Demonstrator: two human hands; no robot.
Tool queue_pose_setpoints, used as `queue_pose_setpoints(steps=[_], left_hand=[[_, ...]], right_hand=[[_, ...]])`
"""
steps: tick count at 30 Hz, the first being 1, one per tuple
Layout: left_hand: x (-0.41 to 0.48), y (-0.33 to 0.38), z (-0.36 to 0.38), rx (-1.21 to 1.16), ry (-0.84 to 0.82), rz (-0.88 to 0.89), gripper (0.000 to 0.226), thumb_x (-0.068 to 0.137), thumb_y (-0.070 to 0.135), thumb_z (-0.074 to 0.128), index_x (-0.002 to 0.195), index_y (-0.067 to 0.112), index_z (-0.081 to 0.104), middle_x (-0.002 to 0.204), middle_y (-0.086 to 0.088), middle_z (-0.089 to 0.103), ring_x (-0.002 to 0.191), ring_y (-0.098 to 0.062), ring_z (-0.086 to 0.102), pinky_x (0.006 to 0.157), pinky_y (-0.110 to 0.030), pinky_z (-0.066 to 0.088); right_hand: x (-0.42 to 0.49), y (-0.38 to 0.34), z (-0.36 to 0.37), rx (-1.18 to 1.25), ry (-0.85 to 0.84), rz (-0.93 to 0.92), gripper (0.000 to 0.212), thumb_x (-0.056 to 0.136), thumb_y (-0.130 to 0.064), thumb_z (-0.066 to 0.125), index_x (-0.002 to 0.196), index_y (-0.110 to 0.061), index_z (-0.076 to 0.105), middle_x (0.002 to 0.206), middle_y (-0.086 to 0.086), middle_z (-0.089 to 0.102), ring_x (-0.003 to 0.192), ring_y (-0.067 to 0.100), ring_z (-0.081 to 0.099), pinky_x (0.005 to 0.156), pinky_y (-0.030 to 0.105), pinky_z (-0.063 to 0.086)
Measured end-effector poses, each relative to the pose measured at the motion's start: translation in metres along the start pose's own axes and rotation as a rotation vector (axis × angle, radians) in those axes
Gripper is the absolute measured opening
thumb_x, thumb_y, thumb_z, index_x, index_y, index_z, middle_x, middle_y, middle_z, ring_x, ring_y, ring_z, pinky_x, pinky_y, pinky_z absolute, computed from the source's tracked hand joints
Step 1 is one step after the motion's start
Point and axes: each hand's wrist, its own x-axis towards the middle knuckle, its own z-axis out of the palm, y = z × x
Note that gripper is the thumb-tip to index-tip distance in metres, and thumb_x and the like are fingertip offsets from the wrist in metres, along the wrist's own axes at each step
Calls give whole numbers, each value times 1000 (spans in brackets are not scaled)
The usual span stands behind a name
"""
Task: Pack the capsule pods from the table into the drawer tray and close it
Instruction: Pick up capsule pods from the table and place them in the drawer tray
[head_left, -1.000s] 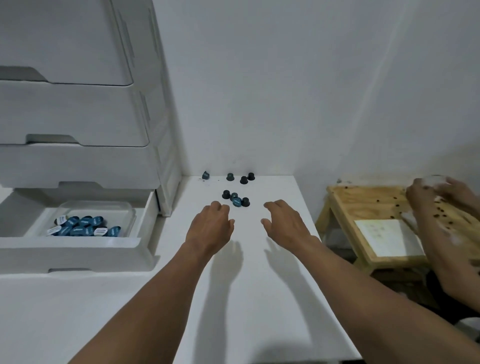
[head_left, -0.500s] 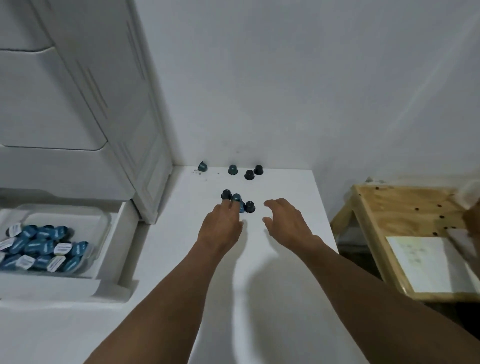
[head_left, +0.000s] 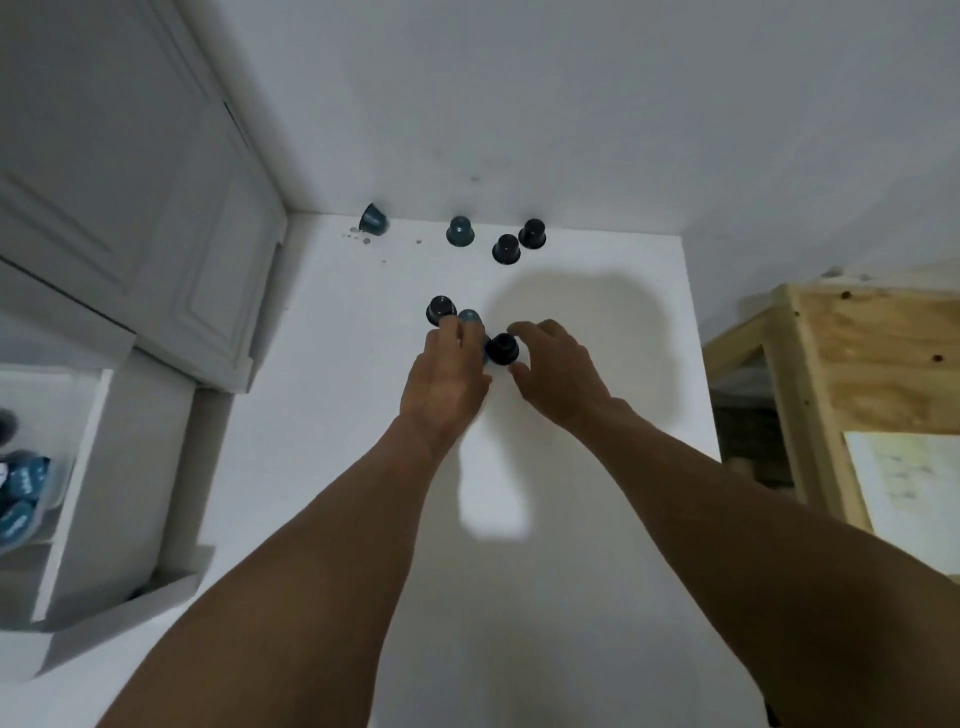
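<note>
Several capsule pods stand on the white table (head_left: 322, 415). Along the back wall are a tipped teal pod (head_left: 373, 221), an upright teal pod (head_left: 460, 231) and two black pods (head_left: 506, 248) (head_left: 532, 234). A nearer cluster holds a black pod (head_left: 440, 309), a teal pod (head_left: 469, 316) and another black pod (head_left: 502, 349). My left hand (head_left: 447, 374) lies over this cluster with its fingertips at the teal pod, partly hiding one more. My right hand (head_left: 558, 371) brackets the nearer black pod between thumb and forefinger without lifting it. The open drawer (head_left: 78, 467) at the far left holds a tray of blue pods (head_left: 21, 488).
A white drawer cabinet (head_left: 156, 208) rises at the left, its corner next to the table's back left. The wall closes off the table at the back. A wooden stand (head_left: 857, 364) with a paper sheet (head_left: 909, 493) sits beyond the table's right edge.
Both hands have moved forward onto the near cluster of pods. The view has swung right and down, so most of the drawer has slid out of frame.
</note>
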Motion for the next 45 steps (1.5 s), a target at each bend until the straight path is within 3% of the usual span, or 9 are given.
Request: queue_pose_setpoints(steps=[4, 9, 20, 26, 31, 36, 39, 42, 45], left_hand=[[13, -7, 17, -30, 11, 12, 48, 76, 10, 56, 122, 7, 43, 111, -14, 46, 86, -30, 49, 63, -42, 50], [20, -10, 25, -46, 71, 23, 34, 81, 6, 53, 115, 2, 50, 103, -17, 52, 79, -31, 51, 60, -35, 43], [-13, 0, -16, -48, 110, 54, 27, 81, 2, 56, 108, 3, 54, 100, -20, 58, 85, -38, 52, 72, -46, 47], [-60, 27, -71, -14, 218, 132, 29, 79, 1, 61, 107, 8, 59, 98, -14, 59, 88, -33, 54, 73, -41, 50], [-120, 47, -109, 68, 349, 175, 28, 78, 4, 61, 106, 9, 61, 98, -11, 62, 89, -33, 54, 72, -41, 49], [-189, 66, -140, 113, 471, 159, 29, 77, 6, 65, 106, 3, 61, 98, -12, 64, 91, -34, 55, 75, -46, 49], [-231, 70, -153, 139, 504, 135, 29, 76, 9, 66, 105, 5, 62, 98, -11, 64, 90, -34, 57, 76, -45, 49], [-270, 71, -166, 154, 524, 111, 31, 78, 10, 66, 108, 4, 61, 103, -13, 62, 90, -33, 57, 75, -42, 50], [-297, 67, -179, 135, 538, 69, 31, 80, 11, 65, 110, 5, 60, 108, -11, 60, 94, -31, 56, 77, -39, 50]], right_hand=[[14, 7, 10, 22, -37, -11, 42, 94, -20, 52, 135, -19, 46, 125, 12, 53, 107, 31, 57, 87, 32, 42], [26, 11, 13, 57, -40, -17, 33, 93, -23, 53, 126, -16, 55, 116, 10, 56, 102, 26, 56, 80, 27, 39], [-6, -1, -6, 30, 30, -32, 24, 85, -12, 56, 108, -8, 58, 106, 9, 61, 93, 29, 58, 77, 31, 44], [-58, -31, -44, 74, 134, -96, 24, 75, -1, 52, 97, -6, 57, 94, 7, 62, 88, 31, 55, 68, 29, 35], [-122, -63, -78, 49, 200, -215, 26, 77, -2, 53, 102, -6, 60, 101, 6, 62, 91, 27, 57, 80, 35, 47], [-189, -83, -84, -1, 275, -348, 18, 77, -10, 56, 93, -13, 65, 94, 3, 56, 94, 23, 53, 72, 26, 38], [-227, -96, -82, -18, 266, -372, 15, 78, -15, 56, 91, -14, 64, 94, 2, 48, 89, 26, 55, 75, 31, 47], [-257, -110, -80, 8, 240, -384, 29, 80, -16, 57, 108, -15, 64, 102, 2, 45, 90, 27, 57, 83, 33, 49], [-275, -128, -81, 15, 253, -425, 45, 81, -19, 59, 125, -20, 52, 113, 2, 50, 98, 24, 56, 84, 31, 47]])
